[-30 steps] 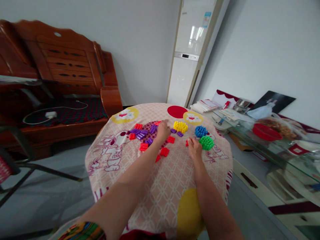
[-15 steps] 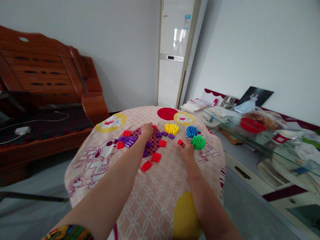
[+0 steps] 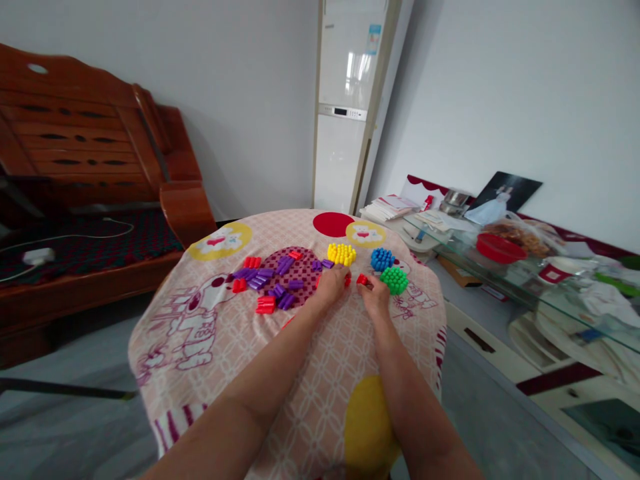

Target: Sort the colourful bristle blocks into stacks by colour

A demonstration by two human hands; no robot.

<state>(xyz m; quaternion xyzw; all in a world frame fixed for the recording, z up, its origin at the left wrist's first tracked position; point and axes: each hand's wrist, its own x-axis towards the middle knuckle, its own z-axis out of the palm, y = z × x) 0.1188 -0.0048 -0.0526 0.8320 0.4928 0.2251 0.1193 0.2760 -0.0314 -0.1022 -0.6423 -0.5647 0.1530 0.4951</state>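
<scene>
Pale grey walls (image 3: 245, 100) met in a softly daylit corner.
A carved brown settee (image 3: 87, 148) with a dark checked cushion (image 3: 140, 259) stood at left; a tall glossy appliance (image 3: 334, 163) caught window reflections; a glass-topped white cabinet (image 3: 456, 325) lined the right wall; a cloth-covered bench (image 3: 340, 360) stood between, over grey floor (image 3: 480, 427).

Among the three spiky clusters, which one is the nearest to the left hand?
The yellow cluster, just beyond the left hand; the blue cluster and green cluster sit together farther right, near the right hand.
</scene>
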